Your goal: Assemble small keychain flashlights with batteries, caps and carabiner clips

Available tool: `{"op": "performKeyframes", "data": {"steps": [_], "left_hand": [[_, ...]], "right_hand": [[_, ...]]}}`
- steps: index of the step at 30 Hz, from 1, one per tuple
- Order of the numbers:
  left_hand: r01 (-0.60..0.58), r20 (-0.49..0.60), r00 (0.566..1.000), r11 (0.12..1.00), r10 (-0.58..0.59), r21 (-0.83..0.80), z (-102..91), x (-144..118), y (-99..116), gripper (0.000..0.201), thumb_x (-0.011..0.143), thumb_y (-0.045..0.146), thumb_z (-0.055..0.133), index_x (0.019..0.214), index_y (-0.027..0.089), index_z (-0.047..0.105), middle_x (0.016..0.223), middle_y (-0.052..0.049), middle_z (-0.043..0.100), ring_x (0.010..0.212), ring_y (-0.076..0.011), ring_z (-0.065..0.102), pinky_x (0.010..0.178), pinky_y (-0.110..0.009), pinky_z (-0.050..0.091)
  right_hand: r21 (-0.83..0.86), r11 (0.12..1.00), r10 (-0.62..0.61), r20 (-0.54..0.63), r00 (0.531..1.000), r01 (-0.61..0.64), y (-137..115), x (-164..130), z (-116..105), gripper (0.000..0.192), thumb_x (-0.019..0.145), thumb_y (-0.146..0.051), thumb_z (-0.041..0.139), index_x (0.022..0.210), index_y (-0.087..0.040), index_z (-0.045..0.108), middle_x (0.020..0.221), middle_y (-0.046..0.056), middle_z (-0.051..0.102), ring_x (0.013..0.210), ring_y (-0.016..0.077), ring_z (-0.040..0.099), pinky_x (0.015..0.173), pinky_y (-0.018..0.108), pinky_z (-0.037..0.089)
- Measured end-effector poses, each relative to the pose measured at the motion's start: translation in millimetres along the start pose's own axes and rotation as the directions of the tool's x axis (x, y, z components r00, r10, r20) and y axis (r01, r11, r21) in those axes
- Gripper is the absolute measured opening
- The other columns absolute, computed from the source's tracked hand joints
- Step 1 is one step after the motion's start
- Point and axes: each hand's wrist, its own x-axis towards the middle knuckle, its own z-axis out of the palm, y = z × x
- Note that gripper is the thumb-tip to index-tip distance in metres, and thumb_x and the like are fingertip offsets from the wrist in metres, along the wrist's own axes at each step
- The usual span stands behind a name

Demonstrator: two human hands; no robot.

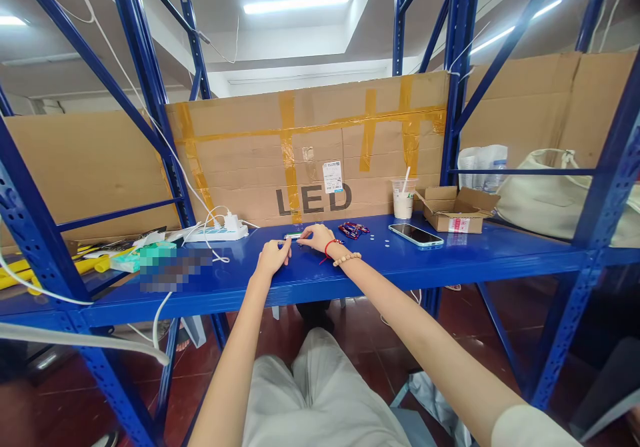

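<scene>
Both my hands are close together over the blue shelf top. My left hand [273,258] rests on it, fingers curled and thumb forward. Between my hands lies a small, flat, white-and-green thing [293,236], too small to name, partly covered by fingers. My right hand [319,239] reaches in from the right with thumb and fingers pinched beside that thing; whatever is in the pinch is hidden. A red cord [328,250] and a beaded bracelet [347,259] circle my right wrist. Just right of this hand is a heap of dark red and blue beaded strands [353,230].
A phone [416,235], a cup with a straw [403,197] and an open cardboard box [457,210] stand right. Small white bits [387,241] lie near the phone. Left are a power strip [220,233] and cables. A cardboard wall [240,167] closes the back; blue posts [457,67] flank it.
</scene>
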Motion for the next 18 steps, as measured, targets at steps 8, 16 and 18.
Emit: {"op": "performKeyframes", "data": {"steps": [8,16,18], "left_hand": [[-0.103,-0.011,0.995,0.990,0.102,-0.093,2.2,2.9,-3.4,0.050,0.082,0.047,0.034,0.044,0.019,0.051,0.040,0.000,0.055,0.049,-0.0137,0.055,0.064,-0.025,0.043],[-0.166,0.042,0.985,0.984,0.169,-0.067,5.1,3.4,-5.4,0.050,0.079,0.049,0.041,0.044,0.019,0.058,0.041,0.000,0.056,0.049,-0.0126,0.056,0.064,-0.023,0.044],[-0.162,0.056,0.985,0.986,0.164,-0.048,5.9,4.2,-6.9,0.050,0.079,0.051,0.042,0.044,0.018,0.059,0.042,0.000,0.056,0.049,-0.0126,0.055,0.063,-0.023,0.044]], "right_hand": [[0.004,1.000,-0.012,0.000,1.000,0.012,1.6,0.6,0.9,0.017,0.074,-0.041,0.065,0.077,-0.025,0.069,0.084,-0.002,0.070,0.084,0.0161,0.063,0.068,0.024,0.046],[-0.033,0.998,-0.052,0.019,0.998,0.052,4.5,2.2,3.2,0.013,0.076,-0.035,0.064,0.080,-0.025,0.070,0.086,-0.001,0.070,0.083,0.0158,0.063,0.067,0.023,0.045],[-0.032,0.998,-0.062,0.017,0.998,0.062,5.4,2.2,3.5,0.012,0.077,-0.034,0.063,0.080,-0.025,0.070,0.086,-0.001,0.070,0.083,0.0155,0.063,0.066,0.023,0.045]]}}
